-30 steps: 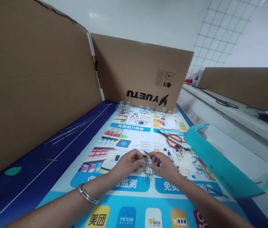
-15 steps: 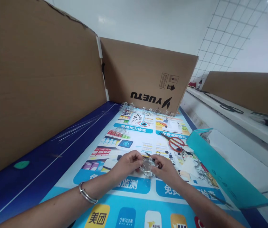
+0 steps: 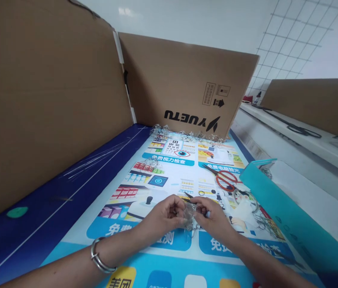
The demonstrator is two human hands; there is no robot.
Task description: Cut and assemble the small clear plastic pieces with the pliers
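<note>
Low over the printed mat, my left hand [image 3: 166, 215] pinches the left side of a small clear piece with thin wires [image 3: 189, 215]. My right hand [image 3: 213, 216] has its fingers closed at the other side of the same piece. Dark pointed tips [image 3: 188, 195] show just beyond my fingers; whether they belong to a tool in my right hand I cannot tell. Scissors with red handles [image 3: 226, 180] lie past my right hand. Tangled wire pieces [image 3: 266, 224] lie to its right.
A teal box [image 3: 289, 212] stands open at the right. Cardboard panels [image 3: 183, 84] wall the left and the back. Several clear wire pieces [image 3: 189, 136] line the foot of the back panel. Another pair of scissors [image 3: 302, 130] rests on the right-hand ledge.
The clear piece has turned between my hands, from facing up flat to a narrower, tilted view. My hands stay close together. The camera view has shifted slightly.
</note>
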